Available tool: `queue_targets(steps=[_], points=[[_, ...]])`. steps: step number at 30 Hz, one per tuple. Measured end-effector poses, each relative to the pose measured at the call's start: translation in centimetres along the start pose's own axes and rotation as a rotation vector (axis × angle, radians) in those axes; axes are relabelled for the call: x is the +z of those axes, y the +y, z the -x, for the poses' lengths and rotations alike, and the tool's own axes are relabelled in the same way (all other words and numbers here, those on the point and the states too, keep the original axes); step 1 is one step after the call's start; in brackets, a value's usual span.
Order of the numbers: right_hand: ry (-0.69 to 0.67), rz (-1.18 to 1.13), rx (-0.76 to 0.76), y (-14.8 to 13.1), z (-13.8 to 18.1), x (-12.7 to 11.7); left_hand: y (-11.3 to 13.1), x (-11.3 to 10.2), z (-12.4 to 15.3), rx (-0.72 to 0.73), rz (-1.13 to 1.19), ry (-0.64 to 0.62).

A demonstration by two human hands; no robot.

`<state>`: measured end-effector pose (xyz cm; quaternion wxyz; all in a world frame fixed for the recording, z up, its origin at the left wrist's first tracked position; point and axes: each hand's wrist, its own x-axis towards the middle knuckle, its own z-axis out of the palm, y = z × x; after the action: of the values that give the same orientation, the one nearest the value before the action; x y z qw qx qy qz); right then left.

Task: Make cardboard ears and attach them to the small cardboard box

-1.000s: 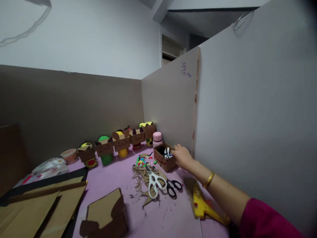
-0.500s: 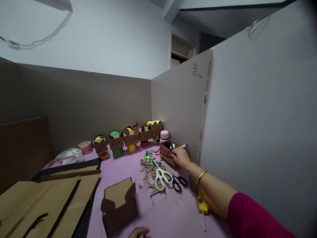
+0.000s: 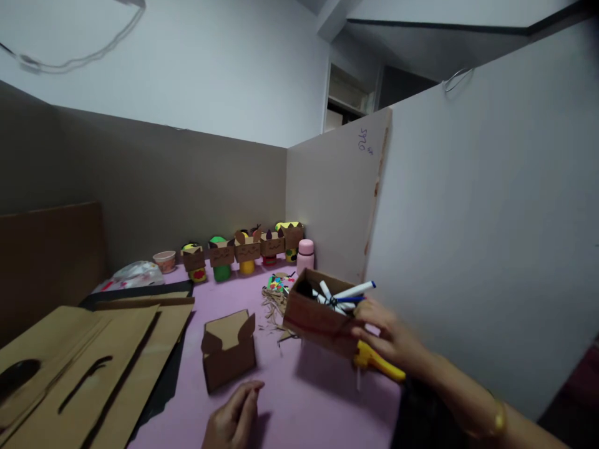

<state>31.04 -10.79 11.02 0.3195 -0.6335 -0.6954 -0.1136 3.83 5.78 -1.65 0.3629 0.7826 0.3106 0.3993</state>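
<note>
My right hand [image 3: 386, 330] grips the right end of a small cardboard box [image 3: 318, 324], which is tilted and raised above the table. White markers [image 3: 349, 291] with blue caps and other dark items stick out of it. My left hand [image 3: 236, 415] is closed near the front edge, with nothing visible in its fingers. Just beyond it sits a brown cardboard piece with two ears [image 3: 229, 358], an open-topped box shape. Behind my right hand lies a yellow glue gun [image 3: 381, 362], partly covered. The scissors are hidden by the lifted box.
Several cardboard animal figures [image 3: 247, 251] line the back, beside a pink flask [image 3: 306, 257]. Paper scraps [image 3: 276, 299] lie mid-table. Flat cardboard sheets [image 3: 107, 362] cover the left side. A plastic cup [image 3: 165, 260] and plastic bag [image 3: 138, 274] stand behind them. A grey partition [image 3: 332, 199] borders the right.
My right hand has pulled the marker box from beside the flask toward me, over the scissors. My left hand has come further into view. The camera view has shifted slightly.
</note>
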Motion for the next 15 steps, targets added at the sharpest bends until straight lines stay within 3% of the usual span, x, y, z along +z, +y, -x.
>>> queue_targets(steps=[5,10,12,15], points=[[-0.217,-0.312,-0.211,-4.7,6.4,0.4,2.2,-1.9,2.2,-0.083,0.062,0.328],[-0.340,-0.451,-0.307,-6.4,8.2,3.8,4.4,-4.6,6.9,-0.248,0.146,0.511],[-0.382,-0.482,-0.309,-6.6,8.0,4.8,5.3,-5.5,8.8,-0.276,0.108,0.509],[-0.447,-0.489,-0.282,-6.7,7.5,4.9,6.9,-6.3,10.4,-0.222,-0.052,0.357]])
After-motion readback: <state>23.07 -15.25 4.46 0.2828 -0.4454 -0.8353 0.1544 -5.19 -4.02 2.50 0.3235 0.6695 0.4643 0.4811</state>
